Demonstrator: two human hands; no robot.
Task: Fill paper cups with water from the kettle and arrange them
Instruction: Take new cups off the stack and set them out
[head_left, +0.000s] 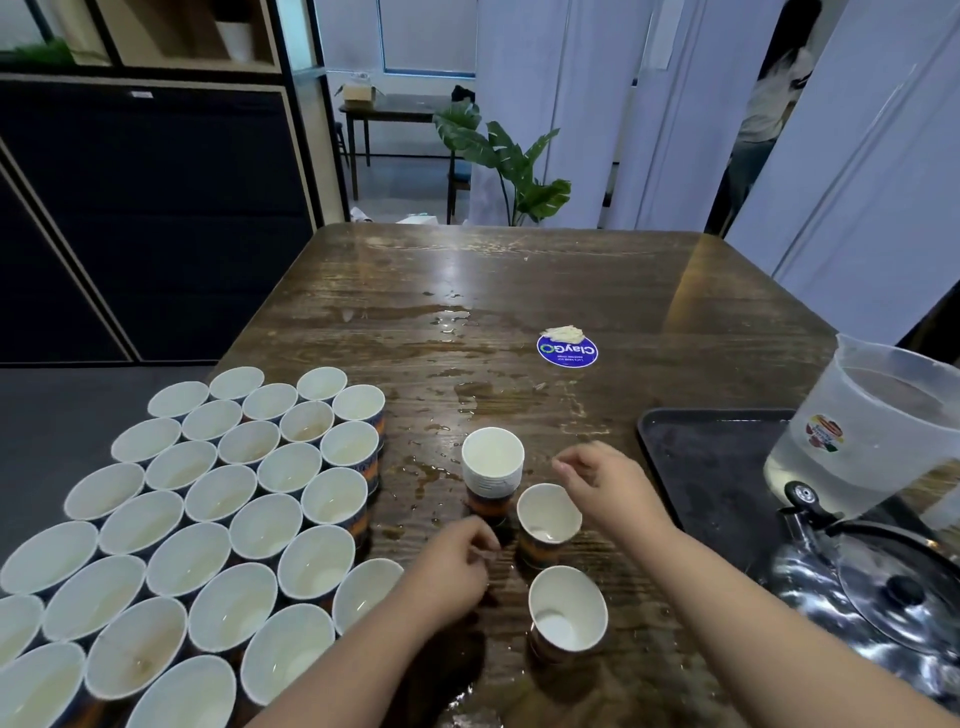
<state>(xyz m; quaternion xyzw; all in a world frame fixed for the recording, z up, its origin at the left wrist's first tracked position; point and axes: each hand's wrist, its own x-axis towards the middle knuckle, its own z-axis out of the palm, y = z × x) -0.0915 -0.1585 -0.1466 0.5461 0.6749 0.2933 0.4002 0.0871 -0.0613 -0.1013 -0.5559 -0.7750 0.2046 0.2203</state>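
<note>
Several paper cups (208, 519) with water in them stand packed in rows on the left of the wooden table (519, 280). A stack of nested cups (492, 470) stands in the middle. Just right of it is a single cup (549, 514), and another single cup (568, 608) stands nearer me. My left hand (457, 564) lies with curled fingers at the foot of the stack and holds nothing I can see. My right hand (597, 478) hovers just above and right of the single cup, fingers loosely curled and empty. The steel kettle (893, 587) sits at the right edge.
A black tray (701, 467) lies on the right under a clear plastic pitcher (872, 431) of water. Spilled water spreads over the table's middle around the cups. A blue round sticker (567, 351) marks the table further back. A person stands far back on the right.
</note>
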